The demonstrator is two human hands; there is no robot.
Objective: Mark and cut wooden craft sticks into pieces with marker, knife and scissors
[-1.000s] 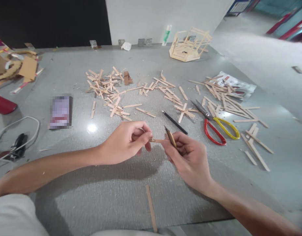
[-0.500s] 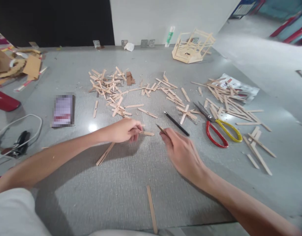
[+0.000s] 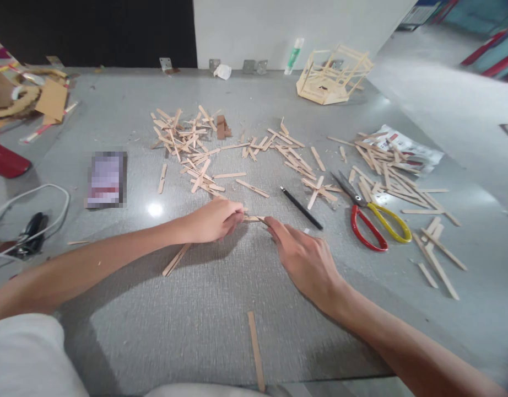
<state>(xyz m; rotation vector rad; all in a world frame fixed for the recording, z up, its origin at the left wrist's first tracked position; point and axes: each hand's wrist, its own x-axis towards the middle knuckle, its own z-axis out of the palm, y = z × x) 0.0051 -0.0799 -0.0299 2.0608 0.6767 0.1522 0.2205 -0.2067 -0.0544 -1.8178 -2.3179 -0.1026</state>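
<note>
My left hand [image 3: 219,219] pinches a wooden craft stick [image 3: 253,218] just above the grey table, its free end pointing right. My right hand [image 3: 306,253] is closed round a slim tool with a dark pointed tip [image 3: 261,219]; most of it is hidden in my fingers, so its kind is unclear. That tip meets the stick near its right end. Beneath my left wrist lie craft sticks side by side [image 3: 176,260]. A black pen-shaped tool [image 3: 301,208] rests just beyond my right hand. Another craft stick [image 3: 256,352] lies near the table's front edge.
Scissors with red and yellow handles [image 3: 367,212] lie at right, beside scattered sticks [image 3: 396,184] and a plastic packet [image 3: 427,157]. Further back are a stick pile [image 3: 183,135], a hexagonal stick frame [image 3: 320,99] and a glue stick [image 3: 294,55]. A pixelated rectangle [image 3: 106,179] and cable [image 3: 66,207] are left.
My right hand has moved left and slightly up, bringing the tool's tip onto the stick. My left hand has shifted slightly right. The view has shifted a little.
</note>
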